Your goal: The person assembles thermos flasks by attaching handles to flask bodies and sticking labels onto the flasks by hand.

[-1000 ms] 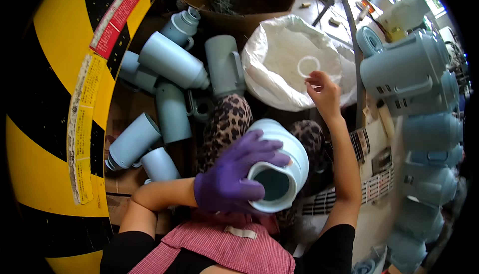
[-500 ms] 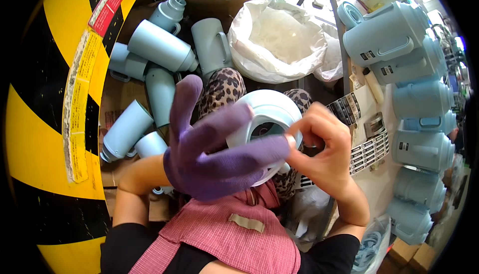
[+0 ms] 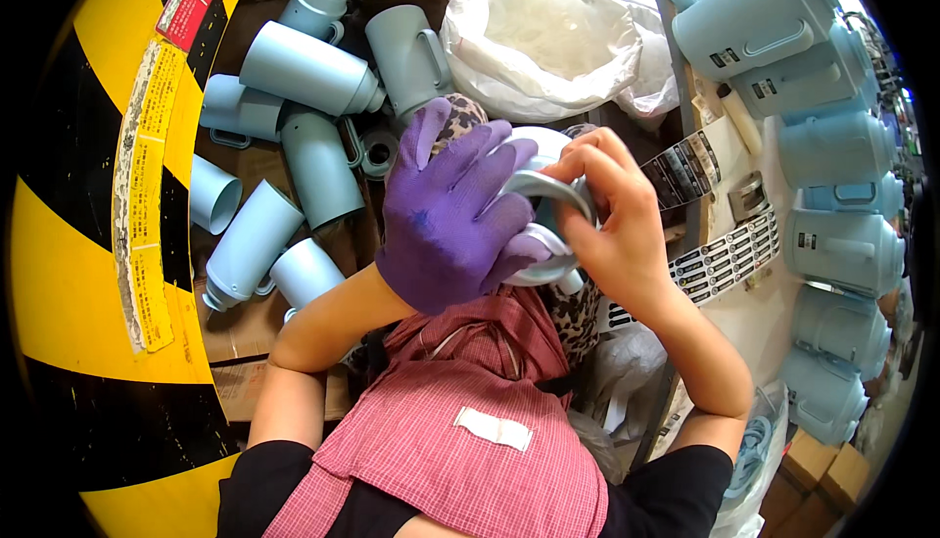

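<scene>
A light blue jug (image 3: 537,139) stands between my knees, with its round mouth turned up toward me. My left hand (image 3: 455,210), in a purple knitted glove, lies over the jug's left side with its fingers curled at the mouth; the little finger sticks up. A grey-blue ring (image 3: 534,184) sits tilted at the mouth. My bare right hand (image 3: 622,225) has thumb and fingers closed on the ring's right side. The hands hide much of the jug, and I cannot tell whether the ring is attached to it.
Several blue jug bodies (image 3: 308,68) lie jumbled in cardboard at the left. A white bag (image 3: 539,44) stands beyond my knees. At the right, a table carries a row of blue jugs (image 3: 842,244) and label sheets (image 3: 729,254). A yellow-black striped panel (image 3: 88,274) borders the left.
My right hand has moved from the gloved fingertip to the ring. My left fingers, spread before, have curled onto the jug's mouth. The view has shifted slightly.
</scene>
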The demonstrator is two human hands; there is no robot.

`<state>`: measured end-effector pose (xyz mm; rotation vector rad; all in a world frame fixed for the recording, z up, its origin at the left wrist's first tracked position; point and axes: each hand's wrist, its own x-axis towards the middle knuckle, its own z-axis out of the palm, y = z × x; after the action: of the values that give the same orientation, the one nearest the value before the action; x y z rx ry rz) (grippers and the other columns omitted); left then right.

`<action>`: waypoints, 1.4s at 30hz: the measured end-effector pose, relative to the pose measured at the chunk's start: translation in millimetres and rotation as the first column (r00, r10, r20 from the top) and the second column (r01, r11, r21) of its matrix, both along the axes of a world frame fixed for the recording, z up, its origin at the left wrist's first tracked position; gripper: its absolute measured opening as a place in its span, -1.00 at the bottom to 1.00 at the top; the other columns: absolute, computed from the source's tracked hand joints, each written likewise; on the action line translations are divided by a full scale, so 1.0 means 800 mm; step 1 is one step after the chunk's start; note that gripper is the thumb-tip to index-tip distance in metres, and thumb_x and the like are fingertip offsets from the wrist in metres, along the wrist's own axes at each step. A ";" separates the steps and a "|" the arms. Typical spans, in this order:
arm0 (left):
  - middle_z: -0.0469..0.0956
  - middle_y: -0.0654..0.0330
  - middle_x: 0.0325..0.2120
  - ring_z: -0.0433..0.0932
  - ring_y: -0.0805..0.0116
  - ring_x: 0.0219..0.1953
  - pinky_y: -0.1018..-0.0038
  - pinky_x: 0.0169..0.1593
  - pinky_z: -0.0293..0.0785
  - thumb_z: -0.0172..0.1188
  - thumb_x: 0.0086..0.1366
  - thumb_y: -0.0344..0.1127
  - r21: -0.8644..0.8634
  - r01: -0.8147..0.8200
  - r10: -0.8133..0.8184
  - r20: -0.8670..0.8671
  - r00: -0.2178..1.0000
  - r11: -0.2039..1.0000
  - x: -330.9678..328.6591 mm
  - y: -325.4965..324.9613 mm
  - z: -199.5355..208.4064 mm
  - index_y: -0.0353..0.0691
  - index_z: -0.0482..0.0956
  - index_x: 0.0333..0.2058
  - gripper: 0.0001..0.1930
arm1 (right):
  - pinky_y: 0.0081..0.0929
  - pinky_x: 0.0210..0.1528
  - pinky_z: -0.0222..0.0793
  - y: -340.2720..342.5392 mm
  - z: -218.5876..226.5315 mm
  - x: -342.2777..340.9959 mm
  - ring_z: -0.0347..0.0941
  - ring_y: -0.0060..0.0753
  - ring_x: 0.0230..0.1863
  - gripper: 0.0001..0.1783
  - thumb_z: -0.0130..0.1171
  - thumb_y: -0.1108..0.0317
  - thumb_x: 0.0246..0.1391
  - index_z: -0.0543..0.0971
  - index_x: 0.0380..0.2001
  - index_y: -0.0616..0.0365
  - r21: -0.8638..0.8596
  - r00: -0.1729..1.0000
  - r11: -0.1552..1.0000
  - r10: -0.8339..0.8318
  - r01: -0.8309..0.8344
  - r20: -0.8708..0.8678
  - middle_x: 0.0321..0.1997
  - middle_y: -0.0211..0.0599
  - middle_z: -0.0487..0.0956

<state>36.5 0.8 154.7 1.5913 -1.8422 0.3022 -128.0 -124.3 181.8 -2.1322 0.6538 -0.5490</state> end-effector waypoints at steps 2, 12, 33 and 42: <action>0.56 -0.12 0.14 0.54 -0.14 0.17 -0.28 0.32 0.22 0.13 0.36 0.24 -0.054 0.028 -0.027 0.033 0.999 0.998 0.001 -0.002 -0.006 -0.20 0.59 -0.41 -0.47 | -0.39 -0.19 0.43 -0.001 -0.003 -0.008 0.54 -0.20 -0.18 -0.74 0.15 0.70 -0.09 0.61 -0.27 0.24 0.057 0.998 0.997 0.056 -0.057 0.017 -0.22 -0.23 0.51; 0.48 -0.27 0.15 0.50 -0.15 0.13 -0.16 0.22 0.38 0.24 0.11 0.40 0.190 -0.169 0.176 -0.021 0.984 0.967 -0.043 0.008 -0.010 -0.28 0.70 -0.13 -0.25 | -0.44 -0.06 0.42 -0.012 0.054 -0.005 0.52 -0.35 -0.11 -0.63 0.46 0.47 -0.07 0.66 -0.13 0.16 0.065 0.974 0.985 0.169 -0.161 -0.148 -0.04 -0.25 0.65; 0.53 -0.17 0.11 0.50 -0.13 0.18 0.00 0.22 0.41 0.44 -0.04 0.28 0.172 -0.136 0.132 0.035 0.991 0.976 -0.049 -0.012 -0.015 -0.29 0.71 -0.26 -0.33 | -0.20 0.12 0.56 -0.009 0.025 -0.011 0.50 -0.14 0.25 -0.89 0.34 0.44 -0.03 0.72 -0.53 0.28 -0.512 0.857 0.759 0.115 -0.402 -0.503 0.36 -0.32 0.49; 0.45 -0.32 0.22 0.49 -0.26 0.22 0.00 0.28 0.41 0.61 -0.13 -0.04 -0.027 0.161 -0.162 -0.307 0.938 0.987 -0.037 -0.013 -0.023 -0.25 0.68 -0.39 -0.55 | 0.00 0.48 0.14 -0.041 0.034 -0.039 0.29 0.26 0.44 -0.81 0.42 0.31 0.10 0.77 -0.34 0.25 -0.146 0.855 0.851 0.469 -0.504 -0.222 0.48 0.21 0.34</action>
<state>6.7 -9.7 136.4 1.3854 -1.7120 -0.0196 -159.5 -157.0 208.9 -2.4394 0.1266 -0.1427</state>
